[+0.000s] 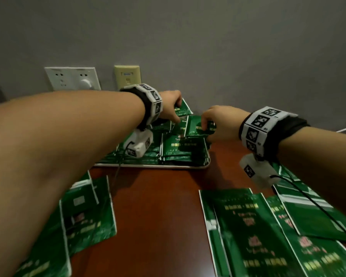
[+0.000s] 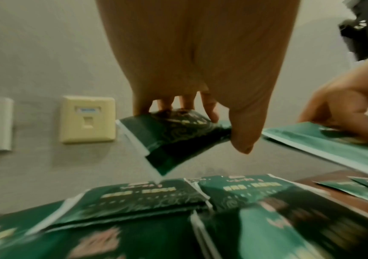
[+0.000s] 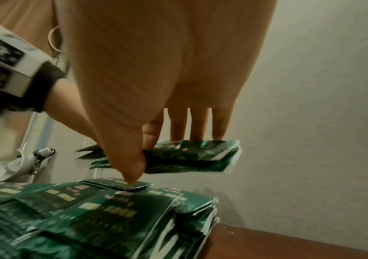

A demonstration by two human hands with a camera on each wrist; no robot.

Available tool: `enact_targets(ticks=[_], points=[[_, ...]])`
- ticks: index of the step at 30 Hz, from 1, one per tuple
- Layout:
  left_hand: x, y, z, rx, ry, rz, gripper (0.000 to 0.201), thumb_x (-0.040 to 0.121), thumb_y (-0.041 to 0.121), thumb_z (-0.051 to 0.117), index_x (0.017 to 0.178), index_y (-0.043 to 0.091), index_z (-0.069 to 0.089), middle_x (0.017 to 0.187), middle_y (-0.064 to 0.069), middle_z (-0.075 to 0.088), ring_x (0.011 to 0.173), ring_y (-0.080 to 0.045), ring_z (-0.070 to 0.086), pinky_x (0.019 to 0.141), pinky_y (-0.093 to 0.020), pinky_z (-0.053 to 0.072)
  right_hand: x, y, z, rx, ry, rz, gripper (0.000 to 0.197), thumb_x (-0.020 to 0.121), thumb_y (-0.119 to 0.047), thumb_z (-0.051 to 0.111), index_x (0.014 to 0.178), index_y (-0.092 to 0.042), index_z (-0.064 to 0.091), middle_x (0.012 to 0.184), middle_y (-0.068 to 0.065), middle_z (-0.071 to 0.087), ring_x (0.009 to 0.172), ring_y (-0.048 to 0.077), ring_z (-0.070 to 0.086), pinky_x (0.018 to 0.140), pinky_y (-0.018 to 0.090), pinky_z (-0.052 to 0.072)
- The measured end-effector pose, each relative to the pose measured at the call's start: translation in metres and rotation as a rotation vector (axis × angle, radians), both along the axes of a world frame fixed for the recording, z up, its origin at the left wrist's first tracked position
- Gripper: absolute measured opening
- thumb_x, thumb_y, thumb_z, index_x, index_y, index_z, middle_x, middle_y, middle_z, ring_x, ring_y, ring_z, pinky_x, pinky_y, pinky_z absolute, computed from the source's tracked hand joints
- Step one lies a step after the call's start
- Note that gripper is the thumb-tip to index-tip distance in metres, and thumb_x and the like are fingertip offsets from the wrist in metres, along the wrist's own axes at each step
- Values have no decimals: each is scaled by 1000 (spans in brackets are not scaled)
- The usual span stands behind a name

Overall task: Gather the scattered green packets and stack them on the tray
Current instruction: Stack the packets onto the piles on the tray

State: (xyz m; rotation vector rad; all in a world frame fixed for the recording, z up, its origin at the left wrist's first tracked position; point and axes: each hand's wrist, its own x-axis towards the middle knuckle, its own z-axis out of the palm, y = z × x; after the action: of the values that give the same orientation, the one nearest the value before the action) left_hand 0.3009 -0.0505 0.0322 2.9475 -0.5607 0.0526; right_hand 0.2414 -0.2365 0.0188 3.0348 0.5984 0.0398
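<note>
Green packets [image 1: 180, 150] lie stacked on the tray [image 1: 207, 162] at the far edge of the surface [image 1: 158, 206], near the wall. Above the stack, the left hand [image 1: 171, 105] pinches one packet [image 2: 174, 138], and the right hand [image 1: 221, 122] grips a small bundle [image 3: 192, 157]. More packets [image 1: 254, 232] lie scattered on the near surface.

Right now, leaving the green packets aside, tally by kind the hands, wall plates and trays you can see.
Hands: 2, left hand, right hand
Wall plates: 2, white plate, cream plate
Trays: 1, tray
Total: 5
</note>
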Motion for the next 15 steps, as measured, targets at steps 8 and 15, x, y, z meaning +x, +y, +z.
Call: enact_targets(ticks=[8, 15], points=[[91, -34, -28, 114, 88, -49, 42, 76, 6, 69, 111, 18, 49, 116, -8, 58, 91, -24, 52, 72, -31, 41, 61, 5, -6, -23, 68, 64, 24, 77, -29, 74, 89, -31, 53, 84, -6, 52, 68, 14, 49, 57, 29, 41], [90, -9, -8, 253, 13, 32, 54, 81, 2, 68, 128, 18, 50, 129, -12, 52, 110, -31, 54, 78, -35, 44, 72, 29, -15, -4, 69, 94, 38, 74, -39, 79, 104, -23, 62, 96, -5, 54, 84, 19, 52, 68, 27, 39]])
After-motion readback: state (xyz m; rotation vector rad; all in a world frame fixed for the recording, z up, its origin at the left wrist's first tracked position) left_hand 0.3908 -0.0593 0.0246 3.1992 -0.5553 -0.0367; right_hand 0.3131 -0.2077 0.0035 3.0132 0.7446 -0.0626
